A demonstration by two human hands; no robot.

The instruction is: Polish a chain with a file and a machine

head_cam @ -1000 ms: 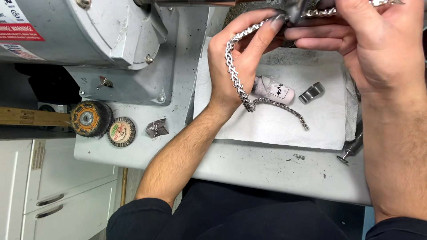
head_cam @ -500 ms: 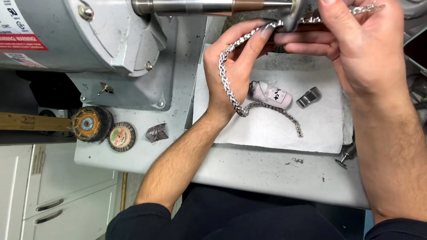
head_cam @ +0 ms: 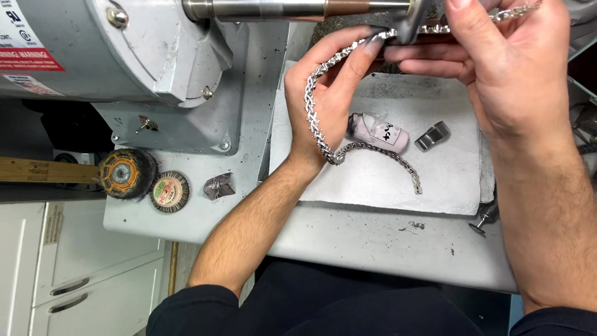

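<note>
Grey bench (head_cam: 348, 242), white towel (head_cam: 379, 180). Polishing underway: left hand (head_cam: 329, 99), right hand (head_cam: 497, 68) pinching silver chain (head_cam: 317, 124) taut at spindle (head_cam: 280, 9). Next needs steady tension.

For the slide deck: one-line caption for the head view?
Both hands hold a silver chain near a bench motor's spindle.

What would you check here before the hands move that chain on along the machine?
1. Left hand grips the chain: ok, fingers pinch it near the spindle.
2. Right hand holds the other stretch: ok, the chain passes under its fingers.
3. Loose tail clear of the spindle: ok, it hangs down over the white cloth.
4. Sleeves away from the machine: ok, both are pushed back to the elbows.
5. Spindle turning or stopped: cannot tell.
6. Pink tube and metal clip out of the way: ok, they lie on the cloth below the hands.
</note>
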